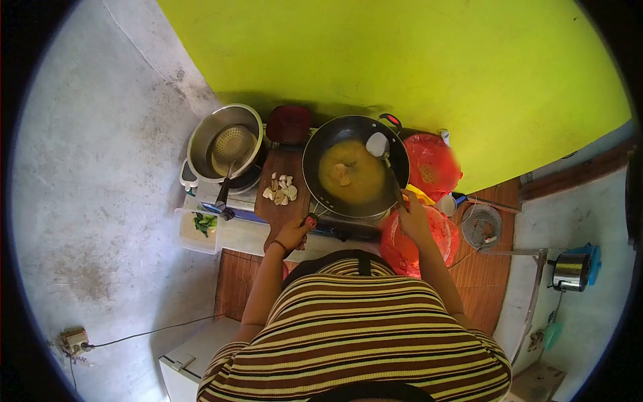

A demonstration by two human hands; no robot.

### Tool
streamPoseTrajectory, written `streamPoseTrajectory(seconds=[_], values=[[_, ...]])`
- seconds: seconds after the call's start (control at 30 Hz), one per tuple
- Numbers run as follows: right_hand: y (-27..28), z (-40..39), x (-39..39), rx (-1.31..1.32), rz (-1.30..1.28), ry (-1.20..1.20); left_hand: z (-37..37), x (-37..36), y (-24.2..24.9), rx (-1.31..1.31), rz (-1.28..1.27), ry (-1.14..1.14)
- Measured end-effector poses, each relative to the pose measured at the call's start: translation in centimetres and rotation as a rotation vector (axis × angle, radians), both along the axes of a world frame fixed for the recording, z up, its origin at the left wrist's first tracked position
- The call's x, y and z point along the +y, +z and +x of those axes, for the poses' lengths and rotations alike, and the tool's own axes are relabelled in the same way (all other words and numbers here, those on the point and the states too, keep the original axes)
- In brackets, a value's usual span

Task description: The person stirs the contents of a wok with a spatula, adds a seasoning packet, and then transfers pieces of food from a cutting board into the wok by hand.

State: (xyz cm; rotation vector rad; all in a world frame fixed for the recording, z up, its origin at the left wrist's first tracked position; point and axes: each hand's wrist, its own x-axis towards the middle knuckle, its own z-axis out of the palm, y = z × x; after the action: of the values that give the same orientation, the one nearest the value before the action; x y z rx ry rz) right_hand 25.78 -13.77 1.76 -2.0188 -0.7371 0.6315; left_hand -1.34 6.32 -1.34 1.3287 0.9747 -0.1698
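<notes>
Our wok [331,134] of cloudy liquid [362,174] sits just above the frame's centre, and we seem to be stirring, left hand [293,234] closed round the wok handle [312,219], right hand [414,218] clamped on the spatula [377,144]; moving it calls for a steady wok. We can't identify the lump [344,176] in the liquid, and our fingers partly hide both grips

- A shirt [365,321] is worn, striped in brown, yellow and black.
- Its short sleeves [492,348] are set well behind the grips.
- The left hand [293,234] is trimmed, behind its grip, by a thin dark band [280,246].
</notes>
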Motion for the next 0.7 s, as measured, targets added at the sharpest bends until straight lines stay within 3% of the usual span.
streamPoseTrajectory(seconds=[0.1,0.37,0.57,0.7], values=[[0.2,0.6,0.8,0.043,-0.087,0.003,-0.1,0.1,-0.5,-0.032,-0.038,0.035],[2.0,-0.3,4.2,0.850,0.038,-0.067,0.1,0.6,-0.1,-0.008,-0.018,-0.010],[2.3,-0.6,3.5,0.903,0.114,0.012,-0.1,0.5,-0.6,-0.018,-0.027,0.002],[4.3,-0.9,2.3,0.760,0.075,0.072,-0.1,0.5,-0.7,-0.026,-0.049,0.014]])
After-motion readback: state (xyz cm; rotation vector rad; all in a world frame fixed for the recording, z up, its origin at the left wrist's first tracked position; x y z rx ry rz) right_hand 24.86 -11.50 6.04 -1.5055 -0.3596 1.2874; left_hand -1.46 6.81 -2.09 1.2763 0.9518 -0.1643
